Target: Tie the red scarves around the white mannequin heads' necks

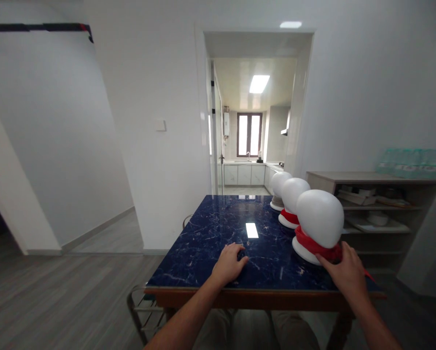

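Note:
At the right side of the table stands a white mannequin head (pixel 320 216) on a round base, with a red scarf (pixel 308 242) wrapped about its neck. My right hand (pixel 349 272) grips the scarf at the neck's near right side, thumb in front and fingers behind. A red end of cloth shows beyond that hand. Over the table's near middle, my left hand (pixel 230 265) holds nothing, its fingers loosely bent and apart. Behind the nearest head are a second white head (pixel 296 192) with a red band and a third head (pixel 279 183) with a grey-brown band.
The dark blue marbled table (pixel 203 243) has a wooden edge and reflects a ceiling light. A metal-framed stool (pixel 141 301) stands at its left. To the right, a shelf unit (pixel 381 175) carries bottles (pixel 414 163) and other items. A doorway opens onto a kitchen ahead.

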{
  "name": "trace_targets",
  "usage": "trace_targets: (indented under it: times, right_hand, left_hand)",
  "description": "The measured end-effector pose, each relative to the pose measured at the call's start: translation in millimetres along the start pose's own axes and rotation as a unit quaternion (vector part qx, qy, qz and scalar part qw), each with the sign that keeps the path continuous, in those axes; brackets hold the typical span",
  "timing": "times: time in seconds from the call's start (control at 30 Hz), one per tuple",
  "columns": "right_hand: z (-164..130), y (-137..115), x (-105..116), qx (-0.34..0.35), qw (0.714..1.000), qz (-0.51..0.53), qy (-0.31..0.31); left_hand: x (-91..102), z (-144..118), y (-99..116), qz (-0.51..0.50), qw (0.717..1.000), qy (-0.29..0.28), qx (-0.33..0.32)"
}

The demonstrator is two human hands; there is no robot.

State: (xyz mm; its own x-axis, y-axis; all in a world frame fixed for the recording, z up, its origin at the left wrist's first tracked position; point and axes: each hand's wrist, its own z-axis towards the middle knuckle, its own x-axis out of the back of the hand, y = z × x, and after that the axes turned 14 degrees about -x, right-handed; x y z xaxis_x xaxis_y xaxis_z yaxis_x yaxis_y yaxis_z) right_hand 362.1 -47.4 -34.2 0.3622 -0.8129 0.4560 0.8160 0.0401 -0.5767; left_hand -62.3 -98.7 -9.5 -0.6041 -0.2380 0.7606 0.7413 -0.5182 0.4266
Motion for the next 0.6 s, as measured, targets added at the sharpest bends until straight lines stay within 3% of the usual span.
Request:
trace_targets:
  times: [0.07, 0.13, 0.2, 0.27, 0.33, 0.43, 0.6]
  right_hand:
    - [-27.6, -7.3, 7.5, -0.017, 0.999, 0.012, 0.048]
    - [-54.3, -26.3, 10.6, -0.023, 0.999, 0.042, 0.020]
    - [-74.0, -57.3, 7.9, 0.019, 0.991, 0.087, -0.097]
    - [-83.0, -95.7, -1.5, 0.100, 0.962, 0.108, -0.229]
    - [-81.7, -133.8, -17.9, 0.170, 0.935, 0.091, -0.297]
    - [-68.6, -177.7, -52.9, 0.218, 0.914, 0.026, -0.340]
    - [-51.0, -205.9, -107.7, 0.205, 0.883, -0.068, -0.416]
  left_hand:
    - [-1.7, -0.2, -0.6, 0.007, 1.000, -0.005, 0.001]
    - [-3.6, -0.9, -1.6, 0.019, 1.000, -0.016, 0.000]
    - [-5.5, -1.8, -3.0, 0.033, 0.999, -0.036, -0.001]
    - [-7.0, -2.0, -5.0, 0.046, 0.997, -0.057, 0.004]
    - [-8.0, 0.6, -7.6, 0.055, 0.995, -0.078, 0.013]
    - [-7.6, 14.0, -13.4, 0.072, 0.991, -0.113, 0.026]
    - [-0.8, 50.5, -32.1, 0.154, 0.982, -0.113, 0.007]
